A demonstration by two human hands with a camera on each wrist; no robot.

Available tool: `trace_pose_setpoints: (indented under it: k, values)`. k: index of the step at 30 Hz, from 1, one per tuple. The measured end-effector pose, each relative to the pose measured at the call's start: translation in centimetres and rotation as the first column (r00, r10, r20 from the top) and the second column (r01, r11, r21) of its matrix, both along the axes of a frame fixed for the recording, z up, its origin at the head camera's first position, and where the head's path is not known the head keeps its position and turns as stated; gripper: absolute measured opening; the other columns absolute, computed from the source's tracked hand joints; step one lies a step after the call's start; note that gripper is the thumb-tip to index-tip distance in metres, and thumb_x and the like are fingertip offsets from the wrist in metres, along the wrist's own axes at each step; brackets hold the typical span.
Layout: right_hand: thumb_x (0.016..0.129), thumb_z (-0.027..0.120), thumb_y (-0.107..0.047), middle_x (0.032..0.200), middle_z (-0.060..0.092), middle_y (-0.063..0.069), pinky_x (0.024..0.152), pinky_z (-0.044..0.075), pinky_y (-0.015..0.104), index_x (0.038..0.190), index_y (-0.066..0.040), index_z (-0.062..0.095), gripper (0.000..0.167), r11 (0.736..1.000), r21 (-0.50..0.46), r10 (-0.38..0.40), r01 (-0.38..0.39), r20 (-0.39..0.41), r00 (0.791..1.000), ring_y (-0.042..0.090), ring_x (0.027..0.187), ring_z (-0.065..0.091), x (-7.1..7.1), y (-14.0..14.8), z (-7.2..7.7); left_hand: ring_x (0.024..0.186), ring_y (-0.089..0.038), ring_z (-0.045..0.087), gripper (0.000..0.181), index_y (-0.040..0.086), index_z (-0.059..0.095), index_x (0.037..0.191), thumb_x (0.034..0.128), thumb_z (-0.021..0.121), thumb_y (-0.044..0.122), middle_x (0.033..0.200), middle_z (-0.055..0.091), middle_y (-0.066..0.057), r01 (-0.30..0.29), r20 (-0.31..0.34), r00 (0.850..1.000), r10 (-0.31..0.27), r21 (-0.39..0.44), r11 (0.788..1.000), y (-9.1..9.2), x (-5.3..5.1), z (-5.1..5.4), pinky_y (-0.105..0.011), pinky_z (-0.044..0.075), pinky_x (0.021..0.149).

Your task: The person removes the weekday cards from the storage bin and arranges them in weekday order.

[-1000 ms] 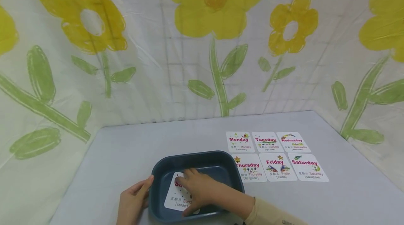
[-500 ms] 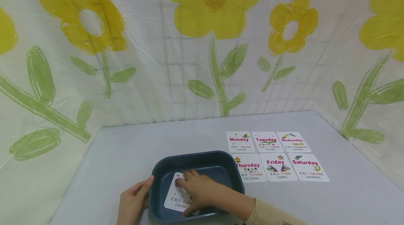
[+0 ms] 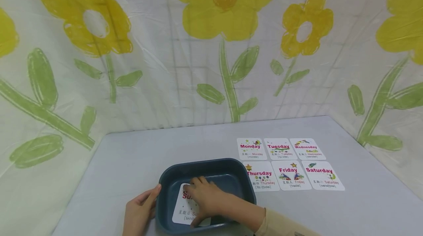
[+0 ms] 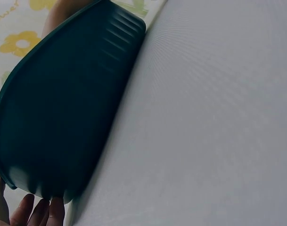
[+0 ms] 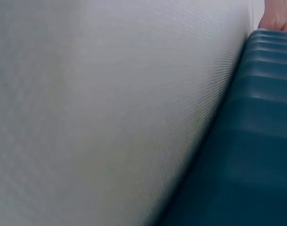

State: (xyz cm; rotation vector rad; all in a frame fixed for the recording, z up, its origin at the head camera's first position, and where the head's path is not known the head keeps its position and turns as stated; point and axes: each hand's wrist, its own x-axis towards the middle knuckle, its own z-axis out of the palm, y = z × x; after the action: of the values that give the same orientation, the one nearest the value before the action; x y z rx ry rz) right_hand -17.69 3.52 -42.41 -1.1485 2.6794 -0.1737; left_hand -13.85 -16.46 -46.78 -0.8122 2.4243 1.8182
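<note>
In the head view, a dark blue-green rectangular tray [image 3: 224, 166] stands near the front of the table. My left hand [image 3: 140, 208] holds its left side, thumb up at the rim; the left wrist view shows the fingertips [image 4: 41, 207] against the outer wall. Inside the tray lies a white Sunday card [image 3: 184, 208] with red lettering. Bent over that card, my right hand [image 3: 209, 198] has fingers at its upper edge and thumb at the near edge, covering its right part. The right wrist view shows mainly the tray's ribbed outer wall [image 5: 261, 117].
Right of the tray, white weekday cards lie in two rows: Monday [image 3: 252, 149], Tuesday [image 3: 280, 149], Wednesday [image 3: 307, 149] behind; Thursday [image 3: 262, 177], Friday [image 3: 290, 176], Saturday [image 3: 323, 176] in front. The tray's corner overlaps Thursday in view. Flower-printed curtains [image 3: 158, 81] enclose the pale table [image 3: 138, 155].
The Sunday card has turned slightly and shifted a little toward the near side under my right hand. My left hand and the tray have stayed put.
</note>
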Motion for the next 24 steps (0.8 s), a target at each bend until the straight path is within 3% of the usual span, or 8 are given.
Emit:
trace_pose_setpoints:
  k: [6,14,24]
  values:
    - [0.051,0.087,-0.047,0.125,0.043,0.002,0.088,0.047,0.033,0.136,-0.011,0.04,0.103,1.0,-0.004,-0.001,0.001,0.039,0.999,0.014,0.11,0.04,-0.34,0.27,0.15,0.074,-0.015,0.065,0.083,-0.003,0.062,0.113,0.0711,0.061,0.068,0.11,0.064,-0.023,-0.009,0.0,1.0,0.009,-0.005,1.0,0.1,0.02,-0.02,-0.016,0.047,0.051]
    - [0.046,0.091,-0.04,0.111,0.04,0.005,0.089,0.044,0.024,0.135,-0.001,0.04,0.109,0.995,-0.014,-0.092,0.094,0.097,0.991,0.013,0.099,0.036,-0.47,-0.03,0.12,0.078,-0.018,0.068,0.081,-0.002,0.065,0.11,0.0694,0.063,0.068,0.107,0.066,-0.021,-0.014,-0.021,1.0,0.014,0.019,1.0,0.16,0.13,0.11,-0.018,0.05,0.053]
    - [0.048,0.09,-0.04,0.115,0.038,0.002,0.09,0.043,0.025,0.134,-0.007,0.039,0.105,0.999,-0.011,-0.04,0.041,0.078,0.996,0.011,0.101,0.035,-0.36,-0.23,-0.02,0.084,-0.024,0.068,0.086,-0.003,0.062,0.114,0.0688,0.062,0.07,0.115,0.061,-0.023,-0.017,-0.01,1.0,0.017,0.023,1.0,0.09,0.0,-0.26,-0.023,0.055,0.058]
